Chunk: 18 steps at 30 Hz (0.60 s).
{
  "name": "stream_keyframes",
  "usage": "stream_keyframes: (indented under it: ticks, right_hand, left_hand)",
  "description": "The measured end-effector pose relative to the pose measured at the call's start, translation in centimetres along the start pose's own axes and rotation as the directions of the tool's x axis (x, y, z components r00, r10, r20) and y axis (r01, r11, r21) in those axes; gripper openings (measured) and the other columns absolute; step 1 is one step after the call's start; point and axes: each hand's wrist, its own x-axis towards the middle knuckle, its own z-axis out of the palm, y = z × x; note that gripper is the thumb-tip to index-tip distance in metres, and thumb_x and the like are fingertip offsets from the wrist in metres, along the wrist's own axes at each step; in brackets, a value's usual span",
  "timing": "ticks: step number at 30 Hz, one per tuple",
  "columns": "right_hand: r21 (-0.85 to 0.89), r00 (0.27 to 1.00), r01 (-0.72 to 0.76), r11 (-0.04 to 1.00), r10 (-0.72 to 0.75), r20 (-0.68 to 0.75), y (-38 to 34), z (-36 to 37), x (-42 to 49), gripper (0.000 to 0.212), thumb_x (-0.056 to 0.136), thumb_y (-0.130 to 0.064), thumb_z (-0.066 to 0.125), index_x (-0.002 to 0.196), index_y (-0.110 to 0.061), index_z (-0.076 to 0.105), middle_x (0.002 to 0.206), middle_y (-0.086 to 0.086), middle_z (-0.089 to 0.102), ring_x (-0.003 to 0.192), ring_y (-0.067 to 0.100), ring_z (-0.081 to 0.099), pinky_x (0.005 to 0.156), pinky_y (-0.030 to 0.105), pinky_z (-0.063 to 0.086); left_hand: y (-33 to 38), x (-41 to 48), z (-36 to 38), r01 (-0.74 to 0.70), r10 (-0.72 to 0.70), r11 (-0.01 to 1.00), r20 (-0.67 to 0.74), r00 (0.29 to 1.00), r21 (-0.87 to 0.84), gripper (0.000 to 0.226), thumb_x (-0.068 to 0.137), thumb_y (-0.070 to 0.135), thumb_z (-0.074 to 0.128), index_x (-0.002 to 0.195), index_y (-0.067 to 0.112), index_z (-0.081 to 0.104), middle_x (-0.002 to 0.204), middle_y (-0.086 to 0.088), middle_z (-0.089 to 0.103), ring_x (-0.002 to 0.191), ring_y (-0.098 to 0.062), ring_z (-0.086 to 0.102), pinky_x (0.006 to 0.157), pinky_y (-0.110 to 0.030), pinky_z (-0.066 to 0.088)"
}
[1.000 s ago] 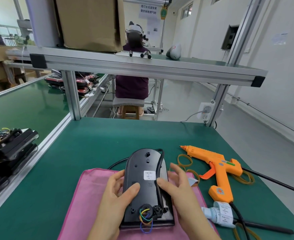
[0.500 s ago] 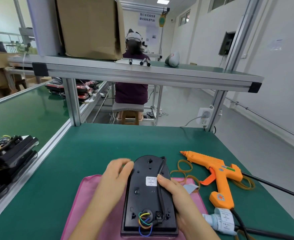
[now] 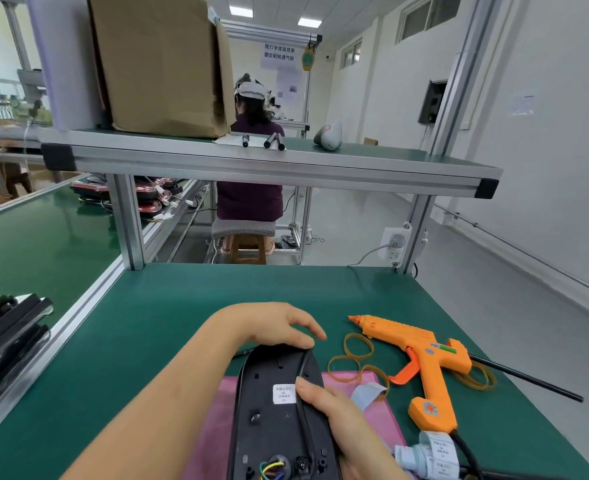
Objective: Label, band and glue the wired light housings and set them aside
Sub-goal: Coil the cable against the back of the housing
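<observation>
The black light housing (image 3: 272, 420) is lying on a pink cloth (image 3: 210, 427) at the near edge of the green desk (image 3: 147, 323). The right hand (image 3: 338, 420) is gripping its right edge, thumb pressing the black cable (image 3: 303, 368) beside 1 white label (image 3: 283, 393). The left hand (image 3: 268, 323) is arching over the far end, fingertips touching the rim; I cannot tell whether it is gripping anything. An orange glue gun (image 3: 424, 358) is lying to the right.

Left of the glue gun (image 3: 424, 355) rubber bands (image 3: 357, 348) clutter the mat; beyond its nozzle, open green table (image 3: 189, 306).
</observation>
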Motion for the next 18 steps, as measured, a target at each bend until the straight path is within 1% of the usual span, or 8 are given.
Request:
stream_keyframes:
  ticks: [3,5,7,9,12,14,16,18]
  right_hand:
    - [-0.001,1.000,-0.003,1.000,0.003,0.007,0.1,0.1,0.0,0.036,0.074,-0.020,0.072,0.104,0.000,0.073,0.108,0.029,0.068,0.099,0.043,0.067,0.088,0.049,0.055]
    - [-0.005,1.000,-0.007,1.000,0.007,0.011,0.2,0.2,0.0,0.035,0.073,-0.020,0.073,0.103,-0.001,0.074,0.108,0.029,0.068,0.099,0.042,0.067,0.088,0.049,0.055]
    - [-0.012,1.000,-0.010,1.000,0.010,0.013,0.1,0.3,0.1,0.035,0.073,-0.020,0.073,0.103,-0.002,0.074,0.108,0.028,0.068,0.100,0.042,0.067,0.090,0.049,0.054]
    - [-0.026,0.999,-0.009,1.000,0.010,0.033,0.1,0.3,0.0,0.032,0.074,-0.020,0.075,0.102,-0.005,0.075,0.109,0.026,0.069,0.099,0.039,0.068,0.090,0.047,0.055]
    - [-0.031,0.998,-0.013,0.999,0.015,0.053,0.1,0.2,0.0,0.031,0.075,-0.021,0.076,0.103,-0.007,0.076,0.110,0.025,0.069,0.101,0.038,0.068,0.093,0.047,0.053]
    - [-0.022,0.999,-0.016,1.000,0.018,0.050,0.3,0.2,0.1,0.032,0.074,-0.022,0.074,0.102,-0.006,0.076,0.109,0.025,0.069,0.101,0.039,0.068,0.090,0.046,0.055]
    - [-0.003,0.999,-0.022,1.000,0.022,0.044,0.3,0.2,0.2,0.034,0.074,-0.022,0.073,0.102,-0.003,0.075,0.109,0.027,0.069,0.101,0.040,0.067,0.087,0.046,0.056]
    - [0.023,0.999,-0.021,1.000,0.020,0.041,0.3,0.3,0.2,0.036,0.075,-0.022,0.072,0.104,-0.001,0.074,0.110,0.028,0.068,0.103,0.043,0.066,0.091,0.049,0.054]
  left_hand:
    - [-0.5,0.1,0.0,0.007,-0.006,1.000,0.043,0.999,-0.021,0.029,0.097,0.036,0.054,0.125,0.041,0.059,0.142,0.014,0.050,0.130,-0.008,0.046,0.113,-0.031,0.031]
    - [-0.9,0.0,0.1,-0.004,0.013,0.990,0.063,0.998,-0.140,0.021,0.097,0.032,0.055,0.115,0.037,0.063,0.141,0.009,0.052,0.130,-0.011,0.047,0.112,-0.034,0.035]
    - [-1.4,-0.1,0.3,-0.016,0.039,0.955,0.072,0.997,-0.295,0.012,0.097,0.024,0.057,0.104,0.032,0.062,0.139,0.008,0.053,0.130,-0.008,0.048,0.110,-0.031,0.038]
    - [-1.8,-0.1,0.4,-0.021,0.052,0.929,0.073,0.996,-0.370,0.008,0.096,0.019,0.059,0.097,0.027,0.060,0.135,0.007,0.056,0.127,-0.007,0.050,0.106,-0.027,0.040]
    - [-1.8,0.1,0.1,-0.040,0.067,0.939,0.068,0.995,-0.341,0.007,0.094,0.018,0.061,0.093,0.025,0.060,0.112,0.002,0.064,0.103,-0.012,0.058,0.098,-0.030,0.044]
    - [-1.4,0.2,-0.4,-0.033,0.059,0.954,0.078,0.995,-0.298,0.007,0.093,0.020,0.064,0.095,0.026,0.061,0.096,0.006,0.062,0.089,-0.008,0.056,0.090,-0.026,0.045]
    - [-1.1,0.2,-1.0,-0.005,0.028,0.968,0.088,0.996,-0.252,0.010,0.091,0.023,0.066,0.100,0.027,0.063,0.090,0.007,0.061,0.085,-0.006,0.055,0.089,-0.024,0.043]
    - [-0.8,0.4,-1.7,0.015,0.002,0.978,0.083,0.997,-0.207,0.013,0.089,0.025,0.069,0.102,0.026,0.065,0.091,0.007,0.062,0.086,-0.007,0.056,0.093,-0.027,0.043]
